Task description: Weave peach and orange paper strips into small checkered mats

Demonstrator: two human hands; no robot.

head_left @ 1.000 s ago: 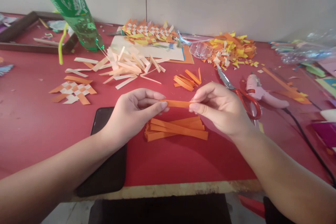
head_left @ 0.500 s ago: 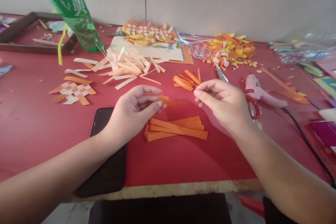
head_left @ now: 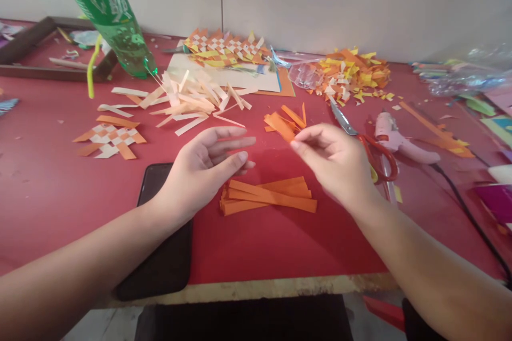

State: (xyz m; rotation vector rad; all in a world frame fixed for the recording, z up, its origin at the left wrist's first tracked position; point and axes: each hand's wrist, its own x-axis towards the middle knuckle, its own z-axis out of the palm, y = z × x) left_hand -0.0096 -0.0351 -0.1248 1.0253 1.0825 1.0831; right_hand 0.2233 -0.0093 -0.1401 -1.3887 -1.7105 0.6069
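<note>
On the red-covered bench point(head_left: 60, 181), close to its front edge, a flat bundle of long orange paper strips point(head_left: 268, 196) is laid crosswise, between the two hands and just below them. The left hand point(head_left: 204, 162) is held above the cloth with its fingers stretched out and loose; nothing is gripped in it. The right hand point(head_left: 338, 162) is raised just beside it, and a short orange paper strip point(head_left: 282, 127) is pinched at its fingertips, the grip closed on one end while the other end is pointed up and to the left. Right behind that strip, a small heap of short orange strips point(head_left: 288, 120) is seen on the bench, so that strip and heap are partly overlapped in view.

Under the left wrist a black slab-like phone point(head_left: 160, 245) is lying flat, partly covered by the forearm. Beyond the left hand, a loose scatter of pale cream paper strips point(head_left: 192, 101) is spread out, and further left a small woven square of orange and white strips point(head_left: 110, 139) is set down. A tilted green plastic bottle point(head_left: 108, 10) is leaned over the back left. At the rear, a woven orange, white and yellow paper mat point(head_left: 224, 50) and a pile of orange and yellow offcuts point(head_left: 352, 77) are found. Just right of the right hand, red-handled scissors point(head_left: 368, 146) and a pink glue gun point(head_left: 394, 138) are lying side by side, the black cord being trailed off to the right.
</note>
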